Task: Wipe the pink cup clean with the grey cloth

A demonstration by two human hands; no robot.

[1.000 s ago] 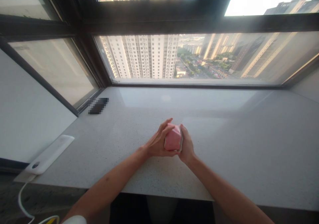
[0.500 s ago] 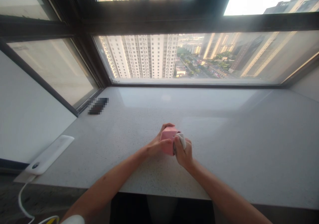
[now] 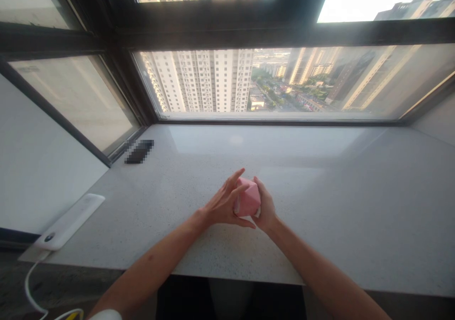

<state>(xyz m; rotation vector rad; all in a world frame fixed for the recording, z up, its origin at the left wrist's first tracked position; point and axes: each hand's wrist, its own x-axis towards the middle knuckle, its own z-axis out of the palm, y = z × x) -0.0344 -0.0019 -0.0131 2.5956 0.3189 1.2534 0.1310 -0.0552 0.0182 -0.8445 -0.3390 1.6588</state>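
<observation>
Pink block (image 3: 247, 197): chunky faceted thing, lots of flat angled sides, smooth matte look, kinda like a big gem. Held between both hands, just above the counter, a bit right of middle. Hard to tell if it's touching the stone. Small white bit (image 3: 258, 211) poking out at the lower right edge, no clue what.

Left hand (image 3: 222, 205): fingers fanned wide, fingertips (image 3: 239, 176) up against the block's left side, thumb low across the front.

Right hand (image 3: 266, 206): narrower grip, curled snug around the block's right side.

Counter (image 3: 330, 225): pale speckled stone, polished, with a shiny glare near the glass.

Phone (image 3: 139, 151): dark slab by the window corner, pixelated, nothing readable.

White charging pad (image 3: 69, 221): long flat rounded bar near the left edge, dark round spot at one end, white cable (image 3: 27, 282) looping down.

Window frame (image 3: 213, 33): dark metal, high-rise towers (image 3: 209, 80) outside.
</observation>
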